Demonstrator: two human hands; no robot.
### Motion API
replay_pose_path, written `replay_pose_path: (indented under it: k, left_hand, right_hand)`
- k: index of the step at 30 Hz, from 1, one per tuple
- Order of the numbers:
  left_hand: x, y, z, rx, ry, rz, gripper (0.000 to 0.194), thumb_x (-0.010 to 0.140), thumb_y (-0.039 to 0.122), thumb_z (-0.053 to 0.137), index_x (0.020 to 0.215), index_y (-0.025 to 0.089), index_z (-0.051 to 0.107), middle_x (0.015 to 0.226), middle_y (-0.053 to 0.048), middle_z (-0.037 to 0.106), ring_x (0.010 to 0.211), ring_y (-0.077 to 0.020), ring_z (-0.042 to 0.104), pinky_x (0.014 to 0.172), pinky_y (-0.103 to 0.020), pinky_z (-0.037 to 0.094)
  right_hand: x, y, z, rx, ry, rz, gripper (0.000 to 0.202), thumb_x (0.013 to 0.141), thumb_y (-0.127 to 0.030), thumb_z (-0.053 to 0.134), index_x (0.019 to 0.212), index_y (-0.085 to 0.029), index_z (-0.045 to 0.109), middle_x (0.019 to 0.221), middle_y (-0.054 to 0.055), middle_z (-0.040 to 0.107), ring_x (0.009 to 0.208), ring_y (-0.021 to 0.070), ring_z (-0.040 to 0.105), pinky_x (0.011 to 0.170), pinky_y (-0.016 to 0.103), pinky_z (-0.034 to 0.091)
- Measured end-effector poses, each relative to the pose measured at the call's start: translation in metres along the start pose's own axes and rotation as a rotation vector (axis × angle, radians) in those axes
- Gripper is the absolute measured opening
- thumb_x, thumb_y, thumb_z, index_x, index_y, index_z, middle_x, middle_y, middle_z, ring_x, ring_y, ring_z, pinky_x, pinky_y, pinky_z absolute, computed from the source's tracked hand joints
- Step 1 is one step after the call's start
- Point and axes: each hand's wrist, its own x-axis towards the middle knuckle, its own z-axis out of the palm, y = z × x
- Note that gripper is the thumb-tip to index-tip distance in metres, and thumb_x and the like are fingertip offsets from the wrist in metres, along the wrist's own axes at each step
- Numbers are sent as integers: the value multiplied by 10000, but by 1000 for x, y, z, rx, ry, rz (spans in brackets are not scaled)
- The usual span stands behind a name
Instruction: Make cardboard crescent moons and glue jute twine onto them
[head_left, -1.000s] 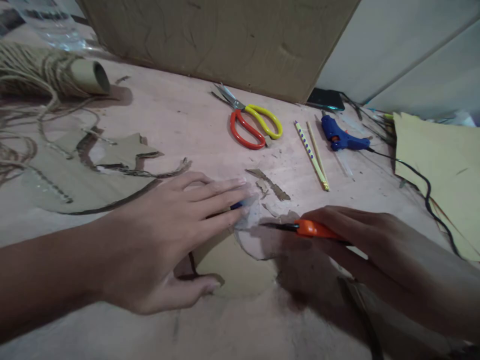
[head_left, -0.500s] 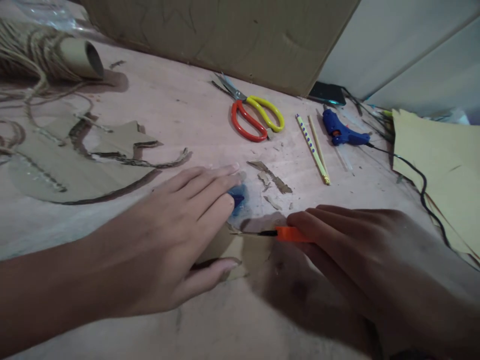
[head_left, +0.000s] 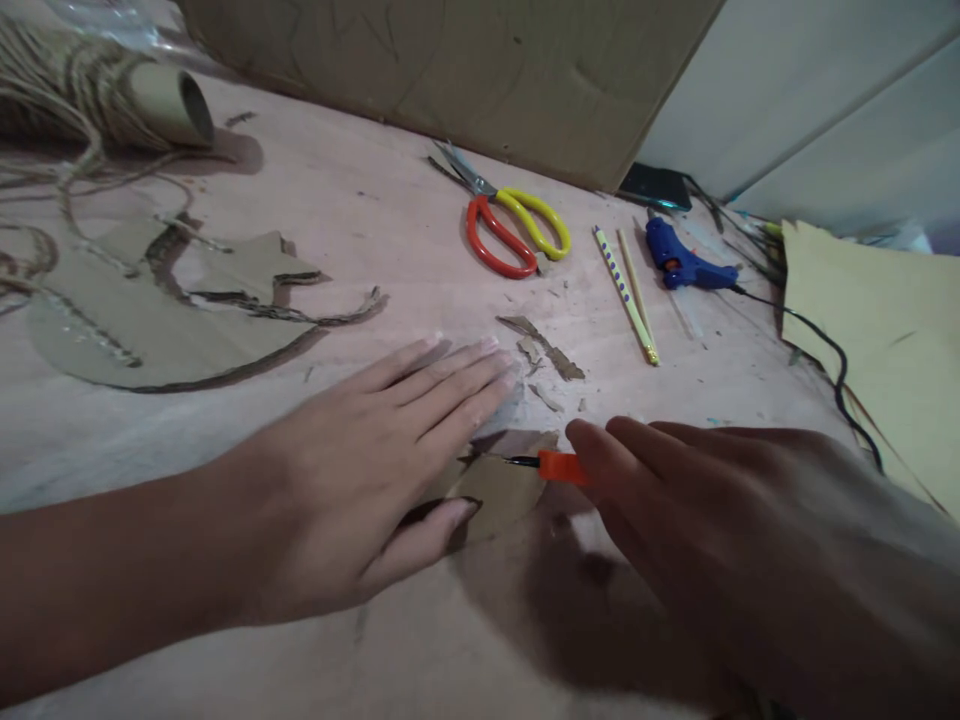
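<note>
A big, flat sheet of brown cardboard (head_left: pixel 465 85) stands toward the far edge of the pale, scuffed tabletop (head_left: pixel 322 200). Toward the left edge lies a curved cardboard moon (head_left: pixel 187 350) with bumpy sides. A small tan cardboard piece (head_left: pixel 510 505) lies partly under the left hand (head_left: pixel 367 480), which is flat with fingers stretched out. The right hand (head_left: pixel 690 520) is curled tight around an orange tool (head_left: pixel 561 467), its thin tip at the piece's far edge.
</note>
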Motion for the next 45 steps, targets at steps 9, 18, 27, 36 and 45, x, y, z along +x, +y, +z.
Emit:
replay_pose_path:
  k: [9, 18, 27, 36, 45]
  left_hand:
    - [6, 1, -4, 8, -96, -11, 879, 1271, 630, 460, 1889, 5, 444, 1988, -286, 376, 1907, -403, 352, 1589, -554, 150]
    - [4, 6, -5, 60, -53, -35, 879, 1279, 641, 431, 1872, -6, 481, 1989, -278, 364, 1898, -383, 374, 1580, -463, 184]
    - [1, 12, 4, 83, 1, -75, 873, 1305, 654, 307, 1874, 14, 483, 1997, -243, 378, 1910, -331, 356, 1580, -403, 33]
    - [1, 11, -3, 80, -21, -48, 860, 1275, 611, 456, 1872, -7, 463, 1974, -272, 410, 1883, -369, 415, 1565, -412, 8]
    - [-2, 5, 3, 36, -36, -33, 924, 1237, 597, 468, 1953, 45, 279, 2052, -218, 238, 1959, -305, 197, 1582, -441, 4]
  right_hand:
    - [5, -13, 4, 16, -65, 46, 329, 808, -18, 628, 1034, -141, 833, 709, 60, 775, 419, 228, 686, 428, 389, 340]
    - [9, 1, 5, 93, -84, 59, 238, 824, -60, 570, 928, -231, 698, 653, -15, 696, 401, 218, 649, 458, 375, 274]
    - [9, 17, 7, 120, -48, -35, 331, 867, -41, 508, 1032, -243, 711, 698, -36, 720, 468, 204, 697, 507, 401, 383]
    - [-11, 48, 24, 160, -82, -74, 354, 1102, -2, 476, 1286, -253, 645, 798, -63, 713, 598, 182, 718, 595, 398, 391]
    - [-13, 119, 46, 127, 16, -41, 186, 1276, -310, 508, 1189, -267, 666, 903, 25, 801, 709, 234, 664, 702, 408, 391]
